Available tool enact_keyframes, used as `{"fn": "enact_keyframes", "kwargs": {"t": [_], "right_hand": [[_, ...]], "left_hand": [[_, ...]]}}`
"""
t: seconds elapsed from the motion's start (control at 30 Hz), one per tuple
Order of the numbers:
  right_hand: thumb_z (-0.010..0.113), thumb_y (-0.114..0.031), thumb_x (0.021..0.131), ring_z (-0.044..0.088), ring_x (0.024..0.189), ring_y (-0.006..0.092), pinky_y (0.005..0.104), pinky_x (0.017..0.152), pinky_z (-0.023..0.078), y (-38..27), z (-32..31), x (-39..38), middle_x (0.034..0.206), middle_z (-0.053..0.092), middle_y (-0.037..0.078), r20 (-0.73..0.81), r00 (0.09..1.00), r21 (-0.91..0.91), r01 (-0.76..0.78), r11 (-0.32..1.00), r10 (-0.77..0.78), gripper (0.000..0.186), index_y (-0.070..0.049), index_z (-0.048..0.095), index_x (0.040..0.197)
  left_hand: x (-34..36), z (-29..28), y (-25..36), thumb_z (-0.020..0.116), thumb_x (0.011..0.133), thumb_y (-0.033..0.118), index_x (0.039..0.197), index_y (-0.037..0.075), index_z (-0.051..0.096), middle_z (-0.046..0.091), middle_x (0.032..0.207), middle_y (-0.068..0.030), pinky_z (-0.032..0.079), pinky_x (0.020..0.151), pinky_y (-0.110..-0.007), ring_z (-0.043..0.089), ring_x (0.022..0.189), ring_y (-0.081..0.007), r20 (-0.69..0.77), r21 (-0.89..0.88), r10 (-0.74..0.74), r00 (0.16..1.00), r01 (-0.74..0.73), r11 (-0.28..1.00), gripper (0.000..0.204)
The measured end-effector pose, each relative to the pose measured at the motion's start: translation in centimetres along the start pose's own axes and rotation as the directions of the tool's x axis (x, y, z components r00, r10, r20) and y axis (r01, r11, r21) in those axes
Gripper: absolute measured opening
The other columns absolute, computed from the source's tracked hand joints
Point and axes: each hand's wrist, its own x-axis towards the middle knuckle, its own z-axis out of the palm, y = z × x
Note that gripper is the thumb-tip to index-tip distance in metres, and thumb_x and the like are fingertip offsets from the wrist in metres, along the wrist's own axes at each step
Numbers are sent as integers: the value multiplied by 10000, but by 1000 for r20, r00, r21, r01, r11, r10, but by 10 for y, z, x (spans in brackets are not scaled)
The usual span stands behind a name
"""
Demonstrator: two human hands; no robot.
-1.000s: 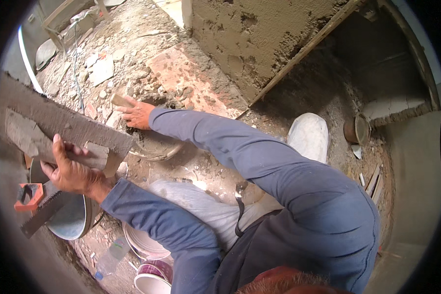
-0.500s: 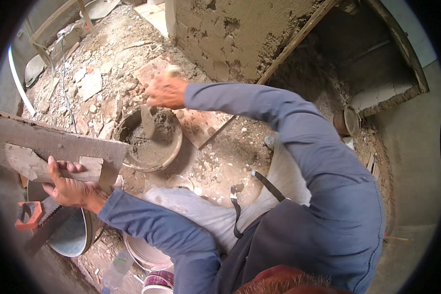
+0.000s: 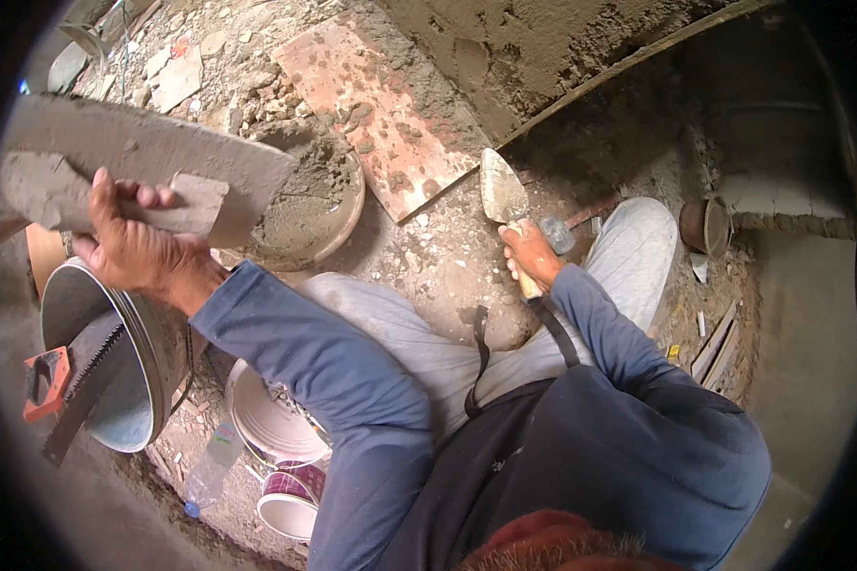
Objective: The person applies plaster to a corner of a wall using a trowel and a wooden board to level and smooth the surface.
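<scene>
My left hand [image 3: 143, 243] is wrapped round the wooden grip of a long plastering float [image 3: 171, 143], its board face turned away. The float hangs over the left part of a round basin [image 3: 352, 205] of grey mortar [image 3: 305, 200], hiding some of it. In front of my body, my right hand [image 3: 531, 255] is closed on the handle of a pointed trowel [image 3: 501, 186]. Its mortar-smeared blade points away from me. Right of the basin lies a reddish board [image 3: 381, 105] spotted with mortar, its far edge against a roughly plastered wall [image 3: 543, 57].
A large bucket [image 3: 157, 352] lies tipped at the left, a handsaw [image 3: 81, 381] across its mouth. Nearer are a white bucket [image 3: 267, 419], a purple-and-white tub [image 3: 290, 500] and a plastic bottle [image 3: 214, 466]. Rubble [image 3: 209, 67] covers the far floor. A small pot [image 3: 705, 226] sits at the right.
My right hand has swung from above the basin back toward my body and right, carrying the trowel. My left hand still grips the float. The view has shifted, so the basin sits higher.
</scene>
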Motion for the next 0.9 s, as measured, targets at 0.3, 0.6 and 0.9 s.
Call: {"fn": "enact_keyframes", "kwargs": {"t": [0.3, 0.6, 0.9], "right_hand": [[554, -280, 1022, 479, 490, 147, 338, 393, 427, -85, 65, 137, 682, 500, 43, 129, 965, 140, 211, 967, -229, 322, -34, 473, 1213], [601, -287, 1005, 527, 504, 147, 319, 406, 459, -218, 125, 259, 677, 558, 47, 195, 936, 158, 263, 952, -292, 249, -43, 563, 974], [614, -272, 1023, 483, 499, 68, 234, 388, 396, -192, 84, 195, 692, 540, -2, 347, 853, 181, 347, 920, -390, 213, -69, 551, 1037]], "left_hand": [[-9, 9, 6, 746, 871, 84, 991, 27, 496, 549, 727, -82, 397, 428, -303, 503, 538, -157, 87, 80, -3, 996, -4, 997, 283], [-6, -7, 41, 753, 876, 95, 1020, 45, 484, 527, 720, -58, 406, 422, -290, 495, 534, -141, 67, 134, 33, 997, -41, 990, 309], [1, -24, 34, 733, 872, 76, 1013, 43, 493, 533, 724, -57, 397, 412, -293, 492, 526, -139, -57, 142, 23, 998, -14, 990, 281]]}}
